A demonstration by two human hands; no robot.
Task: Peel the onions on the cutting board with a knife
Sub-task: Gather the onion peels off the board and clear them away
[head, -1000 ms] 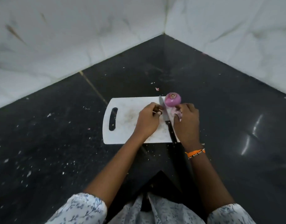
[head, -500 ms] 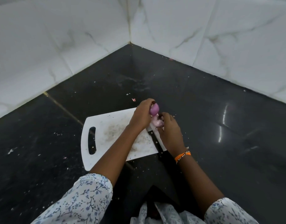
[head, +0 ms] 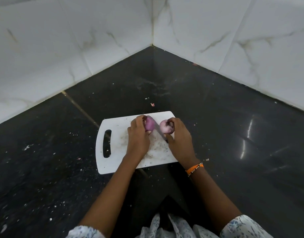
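A white cutting board (head: 113,127) with a handle slot at its left end lies on the black counter. My left hand (head: 138,140) grips a dark purple onion (head: 150,125) over the board's far edge. My right hand (head: 179,140) grips a paler, pinkish onion (head: 166,129) just to the right of it, fingers curled over its top. The two onions are a small gap apart. The knife is mostly hidden; only a dim strip that may be its blade (head: 162,136) shows between my hands.
White marble-tiled walls meet in a corner behind the black counter (head: 216,134). A pink peel scrap (head: 152,104) lies beyond the board, and pale crumbs are scattered over the counter at the left. The board's middle is smeared with small bits.
A second ago the purple onion stood on the board while both hands worked at a small pale piece by the knife. Now each hand holds an onion and they have drawn apart.
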